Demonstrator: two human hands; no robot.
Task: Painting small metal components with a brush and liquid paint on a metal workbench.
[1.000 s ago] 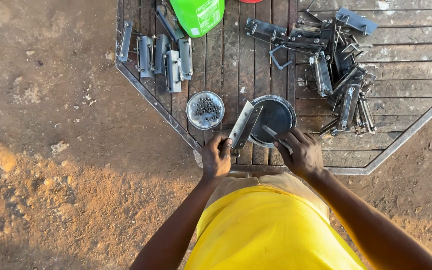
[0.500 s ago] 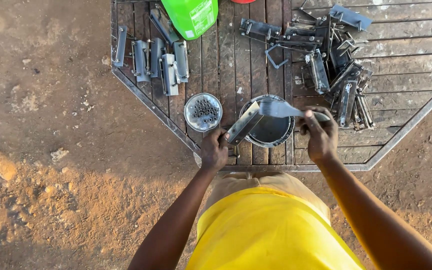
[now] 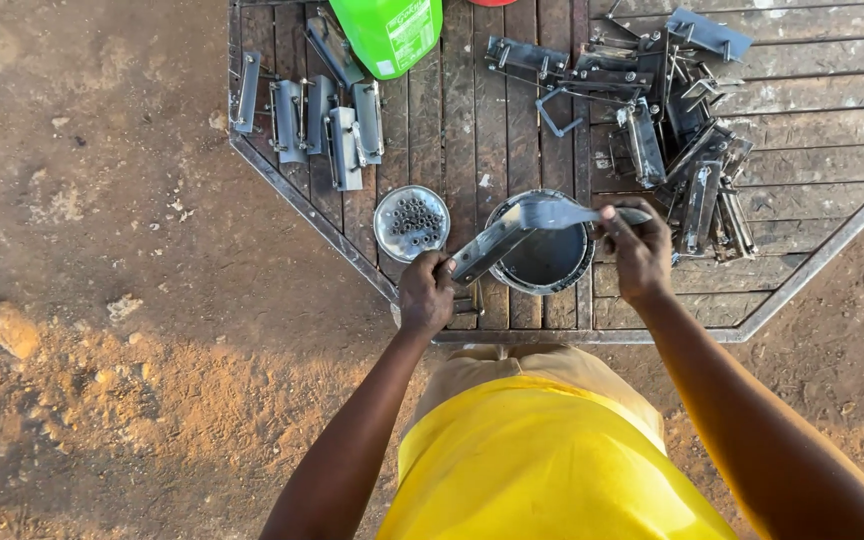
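My left hand (image 3: pixel 425 296) grips a metal bracket (image 3: pixel 489 248) over the paint can (image 3: pixel 544 262) near the table's (image 3: pixel 472 140) edge; my right hand (image 3: pixel 638 252) pinches a paintbrush (image 3: pixel 562 213) across it.

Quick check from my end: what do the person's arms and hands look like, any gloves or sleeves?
Both forearms are bare, with no sleeves reaching into view. The left hand and right hand wear no gloves, and no watch, ring or band shows. A bright yellow shirt covers the torso, with tan cloth showing above it.
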